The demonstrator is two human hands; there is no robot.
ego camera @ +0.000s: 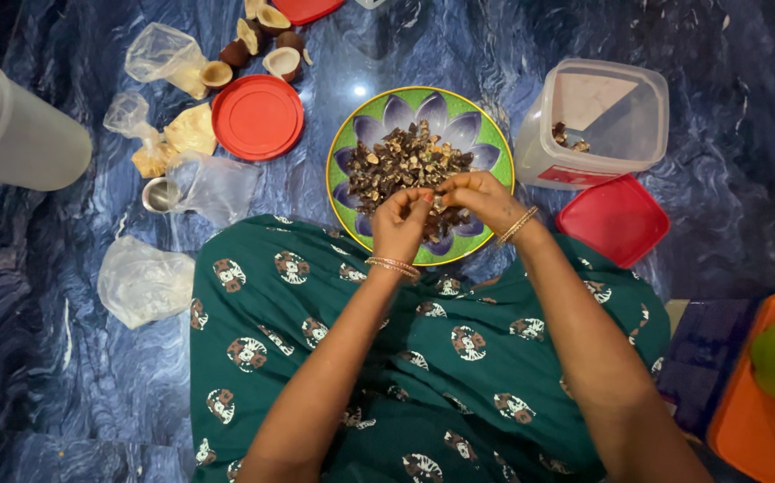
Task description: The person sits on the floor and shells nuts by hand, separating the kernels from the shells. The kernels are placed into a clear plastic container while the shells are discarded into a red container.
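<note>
On the blue marbled floor (65, 358), in front of the seated person's green printed garment (423, 358): one round green plate (493, 148) with a purple flower pattern, heaped with small dark brown dried pieces (405, 161). Lids: two flat red ones, one round (258, 117), one squarish (616, 220); a third red item shows partly at the top edge. One clear square tub (607, 116), open, holds a few of the same brown pieces in its corner. One tall pale cylinder container (12, 134) lies at far left; contents not visible. Coconut shell pieces (267, 40), about five, near the top. Clear plastic bags (141, 282): about four, some with pale contents.

Left hand (401, 224) and right hand (481, 199) meet over the plate's near edge, fingers curled and pinched together on small pieces from the heap; exactly what is held is too small to tell. Both wrists carry bangles.
</note>
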